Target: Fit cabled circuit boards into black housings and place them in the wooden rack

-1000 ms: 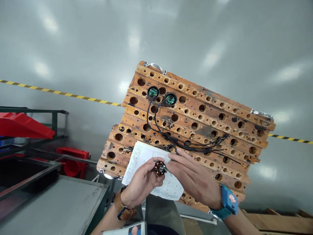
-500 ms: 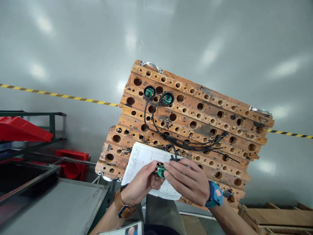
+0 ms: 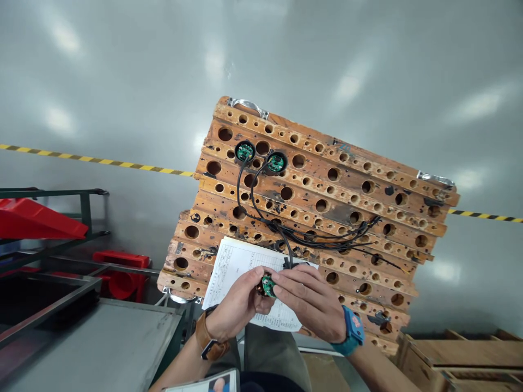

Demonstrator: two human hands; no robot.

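Over the paper [image 3: 233, 268], the left hand [image 3: 239, 301] is pinching the small green circuit board [image 3: 267, 285] from one side while the right hand [image 3: 314, 305] is grasping it from the other, a light hold on the rim likely being best for sparing its face.

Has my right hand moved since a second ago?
Yes: judged against the wooden board, your right hand has shifted leftward, closer to your left hand.

You face a glossy grey floor [image 3: 261, 49] crossed by yellow-and-black tape [image 3: 98, 160]. Beyond the tape, pale light reflections [image 3: 349, 87] gleam; nearer you than its left stretch stands a dark green metal rack [image 3: 85, 211], nearer than its right, a wooden crate [image 3: 466, 352].
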